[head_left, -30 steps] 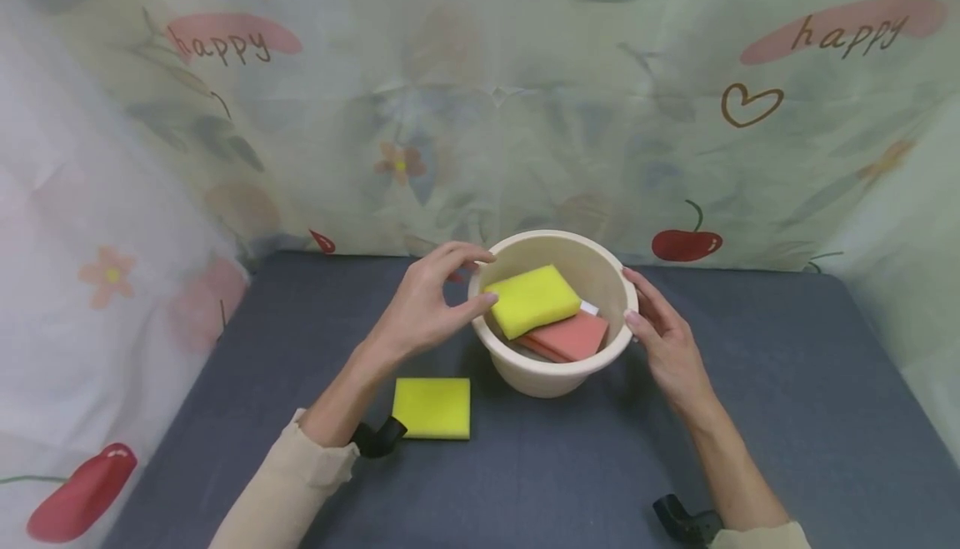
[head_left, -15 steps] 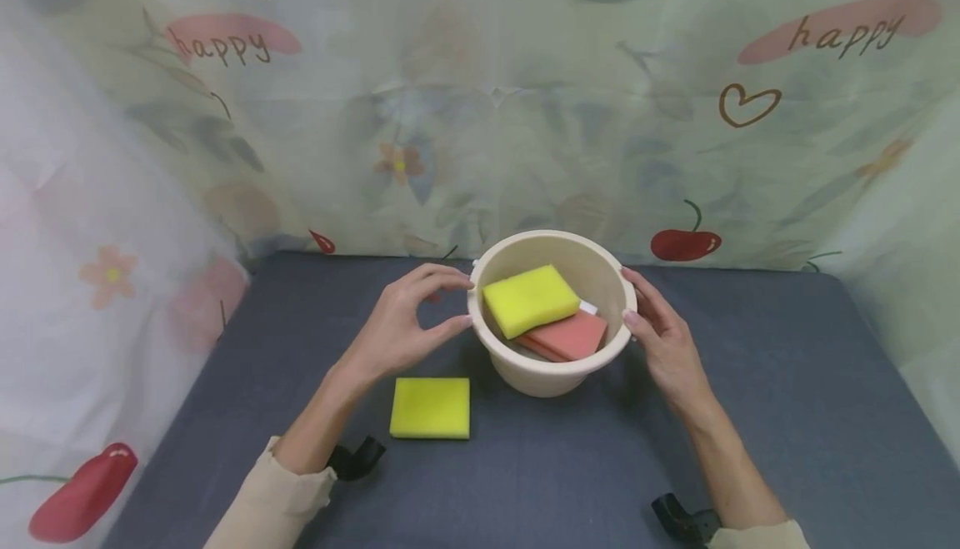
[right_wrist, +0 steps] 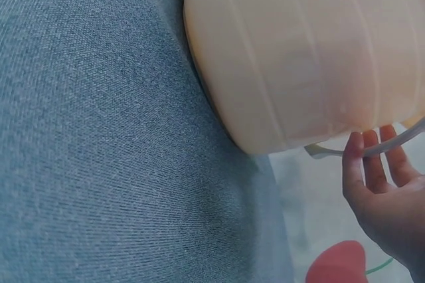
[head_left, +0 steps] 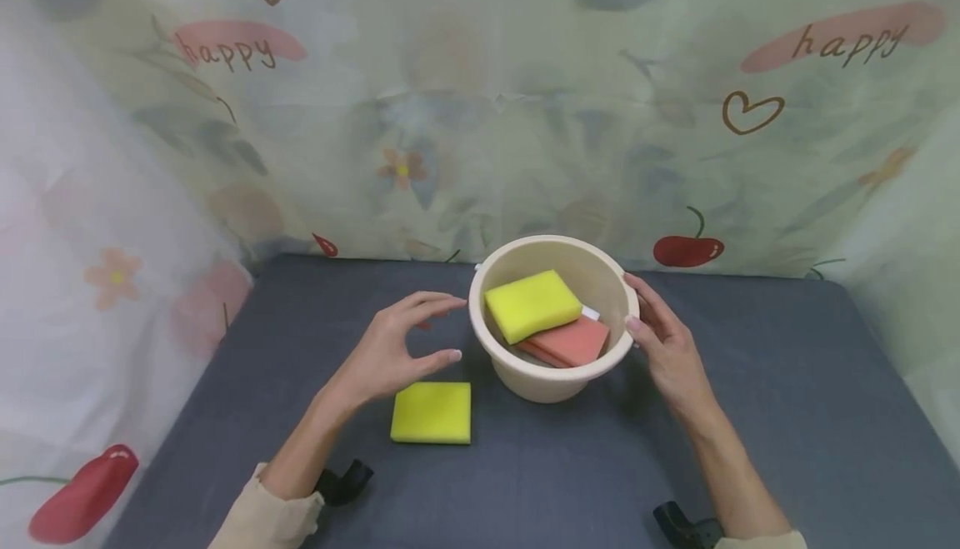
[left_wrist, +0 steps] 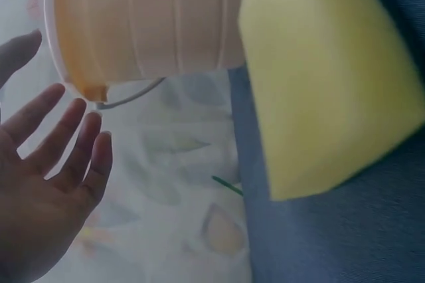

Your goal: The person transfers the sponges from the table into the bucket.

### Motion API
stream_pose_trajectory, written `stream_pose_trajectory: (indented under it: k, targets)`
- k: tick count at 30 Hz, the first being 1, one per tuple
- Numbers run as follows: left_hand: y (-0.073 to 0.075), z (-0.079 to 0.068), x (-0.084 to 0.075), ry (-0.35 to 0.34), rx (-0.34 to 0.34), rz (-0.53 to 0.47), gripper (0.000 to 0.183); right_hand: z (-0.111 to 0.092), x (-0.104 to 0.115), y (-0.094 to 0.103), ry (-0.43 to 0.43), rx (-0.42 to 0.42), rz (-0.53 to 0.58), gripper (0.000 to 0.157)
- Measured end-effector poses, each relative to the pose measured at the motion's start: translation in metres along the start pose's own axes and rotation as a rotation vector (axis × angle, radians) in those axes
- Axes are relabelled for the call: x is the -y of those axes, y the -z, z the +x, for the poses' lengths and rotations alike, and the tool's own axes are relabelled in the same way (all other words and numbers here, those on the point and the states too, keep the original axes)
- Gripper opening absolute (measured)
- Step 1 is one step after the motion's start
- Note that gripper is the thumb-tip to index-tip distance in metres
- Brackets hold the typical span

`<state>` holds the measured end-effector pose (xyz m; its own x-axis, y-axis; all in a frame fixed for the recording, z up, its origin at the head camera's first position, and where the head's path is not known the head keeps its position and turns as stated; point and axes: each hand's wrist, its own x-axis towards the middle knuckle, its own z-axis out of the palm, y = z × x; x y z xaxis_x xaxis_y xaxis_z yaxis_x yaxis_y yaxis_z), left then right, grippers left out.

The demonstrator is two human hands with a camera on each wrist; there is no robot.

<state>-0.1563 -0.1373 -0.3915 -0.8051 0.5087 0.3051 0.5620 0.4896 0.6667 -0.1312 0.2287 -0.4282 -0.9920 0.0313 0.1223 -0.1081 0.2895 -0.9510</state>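
Observation:
A cream bucket (head_left: 543,378) stands upright at the back middle of the table. Inside it a yellow sponge (head_left: 532,306) lies tilted over pinkish-red flat blocks (head_left: 573,341). My right hand (head_left: 671,353) holds the bucket's right rim, thumb at the edge and fingers against the outer wall; in the right wrist view those fingers (right_wrist: 372,157) meet the wall beside the grey handle. Just left of the bucket, my left hand (head_left: 390,349) is spread with nothing in it. Below that hand, another yellow sponge (head_left: 431,413) lies flat, its dark green underside showing in the left wrist view.
A dark blue-grey cloth (head_left: 555,482) covers the table. Printed curtains (head_left: 480,157) hang close behind the bucket and along both sides. A small white piece (head_left: 590,312) shows beside the blocks in the bucket. The grey wire handle (left_wrist: 133,97) hangs down at the bucket's side.
My left hand has moved from over the bucket's left rim outward and down to the left, coming away from it. The right hand keeps its place on the bucket, and the sponges lie still.

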Motion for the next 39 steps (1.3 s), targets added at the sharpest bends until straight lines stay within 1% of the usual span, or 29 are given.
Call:
stream_pose_trajectory:
  k: [5, 8, 13, 18, 24, 28, 32, 35, 39]
  targets:
    - [0.000, -0.011, 0.006, 0.027, 0.033, 0.010, 0.068, 0.000, 0.000, -0.001, -0.006, -0.003, 0.010, 0.056]
    - [0.000, -0.017, 0.010, 0.032, 0.038, 0.023, 0.072, 0.000, 0.001, -0.001, -0.015, -0.005, 0.005, 0.056]
    - [-0.001, -0.025, 0.014, 0.055, 0.033, 0.036, 0.074, -0.002, 0.001, -0.001, -0.031, -0.009, -0.008, 0.056]
    - [0.000, -0.031, 0.017, 0.086, 0.055, 0.017, 0.076, -0.001, 0.001, -0.002, -0.032, -0.008, -0.009, 0.056]
    - [0.000, -0.039, 0.022, 0.084, 0.085, 0.016, 0.079, 0.000, 0.001, -0.002, -0.014, -0.001, 0.007, 0.055]
    - [-0.004, -0.046, 0.028, 0.077, 0.159, 0.016, 0.088, -0.001, 0.000, 0.000, 0.003, -0.001, 0.032, 0.055]
    - [-0.007, -0.054, 0.033, 0.099, 0.234, 0.010, 0.092, -0.002, -0.001, 0.001, 0.001, 0.003, 0.041, 0.055]
    - [-0.008, -0.057, 0.035, 0.145, 0.264, -0.001, 0.093, -0.002, -0.001, 0.000, -0.003, 0.004, 0.032, 0.055]
    - [-0.009, -0.060, 0.037, 0.227, 0.328, -0.041, 0.096, -0.001, 0.000, -0.001, -0.013, 0.001, 0.012, 0.055]
